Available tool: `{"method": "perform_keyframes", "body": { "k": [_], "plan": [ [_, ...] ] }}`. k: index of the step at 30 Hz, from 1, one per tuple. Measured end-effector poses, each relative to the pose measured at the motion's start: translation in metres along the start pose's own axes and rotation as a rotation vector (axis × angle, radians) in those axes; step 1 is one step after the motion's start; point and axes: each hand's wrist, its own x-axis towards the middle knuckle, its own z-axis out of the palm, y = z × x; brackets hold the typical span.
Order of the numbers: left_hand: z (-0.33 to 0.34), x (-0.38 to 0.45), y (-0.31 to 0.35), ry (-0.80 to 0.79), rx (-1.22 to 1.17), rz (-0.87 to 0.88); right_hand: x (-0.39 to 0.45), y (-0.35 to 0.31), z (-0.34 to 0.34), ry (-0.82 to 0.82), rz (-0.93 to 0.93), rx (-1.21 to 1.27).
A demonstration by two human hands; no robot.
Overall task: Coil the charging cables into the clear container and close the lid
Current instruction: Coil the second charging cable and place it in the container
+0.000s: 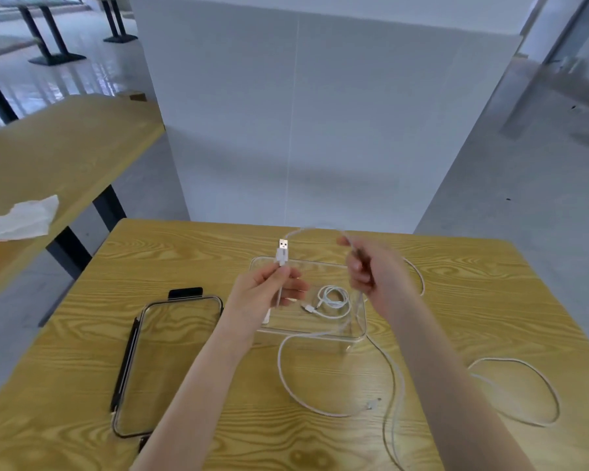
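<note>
Long white charging cable (340, 338): light, limp, springy; best held near the USB plug (282, 252). Left hand (266, 294) pinches just below that plug; right hand (374, 273) grips a raised loop. Slack trails over the wood-grain desk (218, 385). Clear rectangular plastic container (361, 329) already holds one coiled cable (334, 299); black-edged clear lid (170, 362) lies beside it. Right fingers blurred; cable's tail runs out of view.

Right hand (376, 270) motion-blurred, finger grip on white cable (286, 368) unclear. Cable run exits bottom edge. Left hand (262, 290) hides clear container (361, 321) left wall.
</note>
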Motion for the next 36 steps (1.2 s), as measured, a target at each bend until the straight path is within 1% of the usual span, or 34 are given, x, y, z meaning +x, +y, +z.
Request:
{"method": "perform_keyframes", "body": {
  "k": [2, 6, 8, 9, 10, 11, 12, 13, 15, 16, 17, 18, 19, 20, 22, 24, 25, 26, 30, 36],
  "plan": [
    [-0.003, 0.001, -0.005, 0.035, 0.009, -0.038, 0.004, 0.025, -0.01, -0.033, 0.087, -0.183],
    [-0.001, 0.0, -0.014, 0.036, 0.035, -0.088, 0.003, 0.057, -0.021, -0.199, 0.205, -0.549],
    [0.0, -0.001, -0.017, 0.026, 0.012, -0.11, 0.005, 0.071, -0.027, -0.284, 0.291, -0.827],
    [0.0, -0.001, -0.018, 0.022, -0.007, -0.119, 0.006, 0.078, -0.03, -0.36, 0.31, -0.995],
    [0.0, -0.001, -0.019, 0.018, -0.025, -0.127, 0.006, 0.083, -0.033, -0.399, 0.287, -1.164],
    [-0.001, -0.001, -0.02, 0.009, -0.045, -0.139, 0.005, 0.086, -0.033, -0.372, 0.274, -1.286],
    [-0.001, -0.001, -0.02, -0.005, -0.069, -0.153, 0.002, 0.087, -0.032, -0.283, 0.291, -1.274],
    [-0.001, -0.001, -0.02, -0.023, -0.1, -0.168, 0.003, 0.088, -0.032, -0.223, 0.252, -1.279],
    [0.001, -0.001, -0.019, -0.07, -0.177, -0.185, 0.002, 0.082, -0.027, -0.095, 0.015, -1.311],
    [0.003, -0.002, -0.017, -0.098, -0.219, -0.187, -0.001, 0.076, -0.02, -0.083, -0.11, -1.25],
    [0.004, -0.002, -0.015, -0.124, -0.261, -0.184, -0.005, 0.071, -0.013, -0.128, -0.234, -1.168],
    [0.006, -0.002, -0.013, -0.143, -0.301, -0.176, -0.01, 0.064, -0.005, -0.193, -0.289, -0.999],
    [0.007, -0.002, -0.01, -0.153, -0.337, -0.168, -0.017, 0.058, 0.003, -0.243, -0.244, -0.824],
    [0.009, -0.001, -0.008, -0.153, -0.368, -0.162, -0.025, 0.053, 0.011, -0.299, -0.133, -0.683],
    [0.01, 0.001, -0.005, -0.138, -0.418, -0.162, -0.034, 0.054, 0.016, -0.435, 0.058, -0.548],
    [0.009, 0.001, -0.004, -0.122, -0.487, -0.174, -0.035, 0.066, 0.018, -0.597, 0.096, -0.568],
    [0.008, 0.001, -0.004, -0.121, -0.521, -0.178, -0.033, 0.075, 0.016, -0.655, 0.088, -0.586],
    [0.007, 0.001, -0.004, -0.123, -0.545, -0.178, -0.032, 0.082, 0.015, -0.677, 0.076, -0.609],
    [0.007, 0.001, -0.003, -0.139, -0.57, -0.187, -0.024, 0.098, 0.008, -0.66, 0.109, -0.735],
    [0.012, -0.003, 0.001, -0.199, -0.57, -0.168, -0.007, 0.101, 0.0, -0.729, 0.163, -0.824]
  ]
}}
